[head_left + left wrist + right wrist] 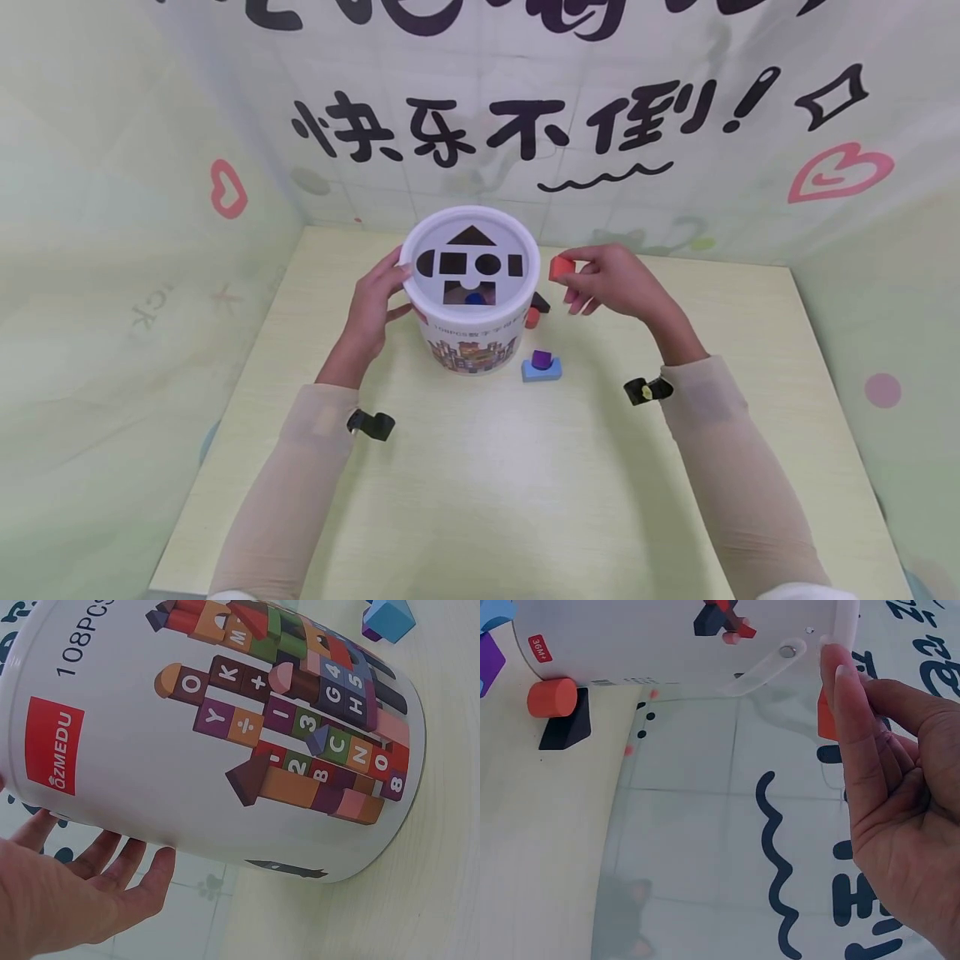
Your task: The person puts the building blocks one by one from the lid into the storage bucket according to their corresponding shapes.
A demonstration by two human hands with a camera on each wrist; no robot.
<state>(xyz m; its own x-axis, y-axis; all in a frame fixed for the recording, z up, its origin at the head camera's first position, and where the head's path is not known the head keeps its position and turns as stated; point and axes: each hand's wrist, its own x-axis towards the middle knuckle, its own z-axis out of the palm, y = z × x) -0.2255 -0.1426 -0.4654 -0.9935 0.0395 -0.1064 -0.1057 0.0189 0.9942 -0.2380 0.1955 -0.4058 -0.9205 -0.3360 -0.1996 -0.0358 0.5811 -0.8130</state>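
A white bucket (pixel 472 342) printed with pictures of blocks stands on the table under a lid (pixel 506 237) with several shaped holes. Through the lowest hole a blue piece (pixel 475 298) shows. My left hand (pixel 372 304) holds the bucket's left side, thumb at the lid's rim; in the left wrist view its bent fingers (pixel 154 885) press the wall. Just right of the rim, my right hand (pixel 615 282) pinches an orange-red block (pixel 561 267) between thumb and fingers. The right wrist view shows only part of this block (pixel 826 716), the fingers covering the rest.
Right of the bucket lie a red cylinder (pixel 532 317) and a black block (pixel 541 302). Nearer to me, a purple block (pixel 542 359) sits in the notch of a light blue block (pixel 542 372). Printed cloth walls (pixel 480 167) rise behind and beside the table (pixel 487 483).
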